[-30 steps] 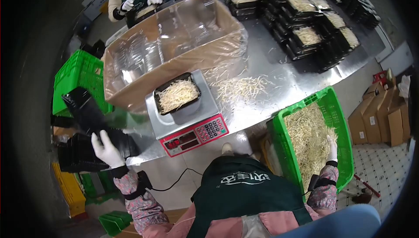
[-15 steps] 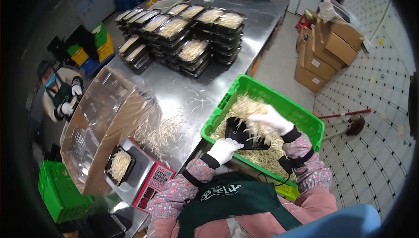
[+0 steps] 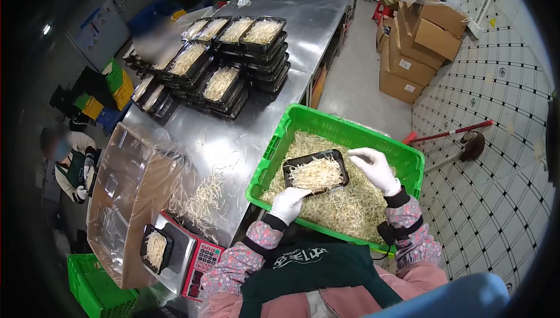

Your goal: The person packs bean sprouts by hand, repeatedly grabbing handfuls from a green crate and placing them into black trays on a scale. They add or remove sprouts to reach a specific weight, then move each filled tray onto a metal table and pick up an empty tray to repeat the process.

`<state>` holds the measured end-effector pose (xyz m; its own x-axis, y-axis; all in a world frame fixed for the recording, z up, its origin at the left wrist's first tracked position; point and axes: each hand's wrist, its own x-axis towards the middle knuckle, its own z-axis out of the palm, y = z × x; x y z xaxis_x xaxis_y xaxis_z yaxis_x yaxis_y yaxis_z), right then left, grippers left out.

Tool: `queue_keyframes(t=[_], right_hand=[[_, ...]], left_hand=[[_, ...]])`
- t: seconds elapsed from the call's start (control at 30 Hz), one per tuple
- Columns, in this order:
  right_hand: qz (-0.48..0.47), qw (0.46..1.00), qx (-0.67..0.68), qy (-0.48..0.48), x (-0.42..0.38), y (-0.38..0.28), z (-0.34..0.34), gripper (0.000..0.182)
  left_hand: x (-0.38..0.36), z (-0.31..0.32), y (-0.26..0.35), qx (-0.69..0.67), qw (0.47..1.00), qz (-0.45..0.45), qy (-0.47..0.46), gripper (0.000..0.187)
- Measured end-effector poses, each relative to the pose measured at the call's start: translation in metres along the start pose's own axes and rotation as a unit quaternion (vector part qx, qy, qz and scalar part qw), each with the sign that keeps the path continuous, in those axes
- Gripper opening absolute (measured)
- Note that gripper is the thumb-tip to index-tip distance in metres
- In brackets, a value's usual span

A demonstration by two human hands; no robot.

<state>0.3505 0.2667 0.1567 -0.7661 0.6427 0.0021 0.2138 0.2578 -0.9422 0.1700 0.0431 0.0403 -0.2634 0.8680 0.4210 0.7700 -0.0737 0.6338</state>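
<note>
My gloved left hand (image 3: 289, 204) grips the near-left edge of a black plastic tray (image 3: 345, 173) with its fingers closed. Pale bean sprouts (image 3: 318, 173) fill that tray. It is held over a green crate (image 3: 412, 169), which contains a thick layer of loose bean sprouts (image 3: 344, 213). Just right of the tray, my gloved right hand (image 3: 375, 170) is open, fingers apart and nothing in them. On the left, another filled black tray (image 3: 156, 249) rests on a scale (image 3: 204, 259) with a red keypad.
Stacked filled trays (image 3: 221, 84) stand on the metal table (image 3: 245, 134), with loose sprouts (image 3: 201, 201) scattered nearer. A cardboard box (image 3: 125, 201) lined with plastic is at left. Cardboard boxes (image 3: 420, 55) and a red-handled broom (image 3: 466, 131) are right. A co-worker (image 3: 73, 160) is at far left.
Sprouts that were in my right hand now lie in the tray. The right hand has opened and come away from the tray; my left hand keeps its hold. The view has shifted slightly.
</note>
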Motion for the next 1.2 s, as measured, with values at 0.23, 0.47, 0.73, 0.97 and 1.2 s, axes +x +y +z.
queue_keyframes(t=[0.23, 0.47, 0.73, 0.97, 1.2], right_hand=[[-0.138, 0.931, -0.217, -0.258, 0.008, 0.015, 0.054, 0.028], [-0.135, 0.948, -0.147, -0.249, 0.042, -0.007, 0.067, 0.023], [-0.348, 0.861, -0.29, -0.232, 0.051, -0.003, 0.149, 0.03], [-0.269, 0.956, -0.054, -0.108, 0.058, -0.101, 0.149, 0.023], [-0.209, 0.973, -0.064, -0.08, 0.057, -0.073, 0.144, 0.018]], left_hand=[[0.006, 0.012, 0.011, 0.029, 0.999, 0.012, 0.02, 0.035], [-0.007, -0.008, 0.006, 0.06, 0.996, 0.001, 0.063, 0.034], [-0.028, -0.033, -0.004, 0.02, 0.995, 0.011, 0.1, 0.036], [-0.073, -0.1, -0.024, 0.036, 0.973, -0.081, 0.214, 0.03], [-0.115, -0.16, -0.136, 0.105, 0.897, -0.277, 0.329, 0.027]])
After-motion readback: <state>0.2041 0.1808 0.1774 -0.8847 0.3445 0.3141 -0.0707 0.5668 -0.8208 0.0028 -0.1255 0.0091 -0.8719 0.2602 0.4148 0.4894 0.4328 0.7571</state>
